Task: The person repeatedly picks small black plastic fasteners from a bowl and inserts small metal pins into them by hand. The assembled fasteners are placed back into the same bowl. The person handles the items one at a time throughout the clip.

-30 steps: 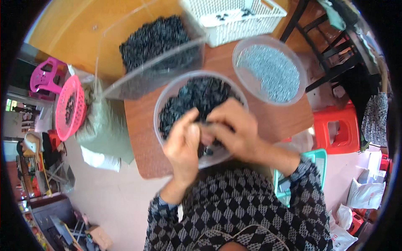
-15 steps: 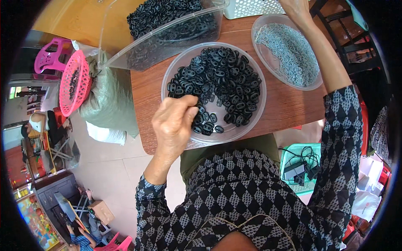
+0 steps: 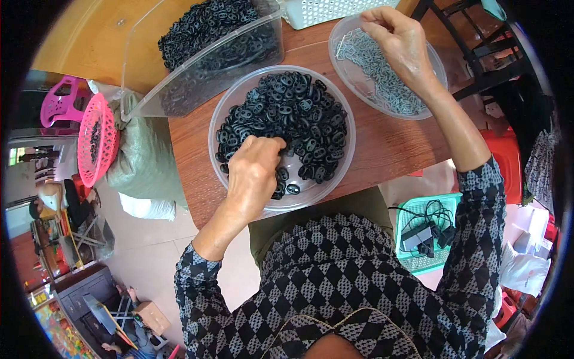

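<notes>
A: Right hand (image 3: 399,45) is out over the oval tub (image 3: 354,75), fingertips by its far rim, and the silvery screws (image 3: 391,84) (or pins, they're tiny from up here) lie below the palm and back toward the wearer!

B: Which way do they point?

A: Every way. No shared long axis, though the heap itself slants from far left to near right. The right hand is clearly nearer to it.

B: And its grip?

A: Fingers half bent, thumb close to the forefinger. Whether a screw sits between them, I can't tell.

B: Over to the left hand (image 3: 254,170)!

A: It's down at the near-left part of the round tub (image 3: 323,190), fingers curled, tips beside the black two-holed oval pieces (image 3: 317,131). The knuckles hide the thumb, so I can't say whether it holds one.

B: Anything else lost?

A: The palm covers some screws, and the picture's top edge cuts off the white perforated basket (image 3: 329,13).
</notes>
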Available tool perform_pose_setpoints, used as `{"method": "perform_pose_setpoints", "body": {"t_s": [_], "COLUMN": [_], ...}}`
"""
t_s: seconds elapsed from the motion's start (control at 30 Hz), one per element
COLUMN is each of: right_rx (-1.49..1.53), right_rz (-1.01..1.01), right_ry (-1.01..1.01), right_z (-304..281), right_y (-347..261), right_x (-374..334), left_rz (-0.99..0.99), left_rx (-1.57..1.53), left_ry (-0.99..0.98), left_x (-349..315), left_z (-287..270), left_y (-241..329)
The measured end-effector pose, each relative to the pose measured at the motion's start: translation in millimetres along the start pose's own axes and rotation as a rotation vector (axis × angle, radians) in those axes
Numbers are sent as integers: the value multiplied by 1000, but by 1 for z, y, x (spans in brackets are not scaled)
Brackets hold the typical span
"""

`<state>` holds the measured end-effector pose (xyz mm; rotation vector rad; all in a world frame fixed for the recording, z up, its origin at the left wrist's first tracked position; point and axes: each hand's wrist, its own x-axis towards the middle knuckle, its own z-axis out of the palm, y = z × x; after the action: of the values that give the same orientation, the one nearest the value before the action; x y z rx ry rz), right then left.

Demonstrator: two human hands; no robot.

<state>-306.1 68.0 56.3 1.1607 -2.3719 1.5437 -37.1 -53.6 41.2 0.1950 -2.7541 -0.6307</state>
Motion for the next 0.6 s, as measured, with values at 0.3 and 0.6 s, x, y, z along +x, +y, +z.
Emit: {"method": "perform_pose_setpoints", "body": {"t_s": [0.3,0.6], "right_rx": [77,144], "right_rz": [16,96], "right_ry": [-48,-138], "right_z": [-14,-14], "right_y": [24,23], "right_x": [-32,-46], "left_rz": [-272,109], "left_rx": [-104,181], "left_ry": [262,37], "left_x": [-6,3], "left_z": [-23,-1], "left_y": [-4,1]}}
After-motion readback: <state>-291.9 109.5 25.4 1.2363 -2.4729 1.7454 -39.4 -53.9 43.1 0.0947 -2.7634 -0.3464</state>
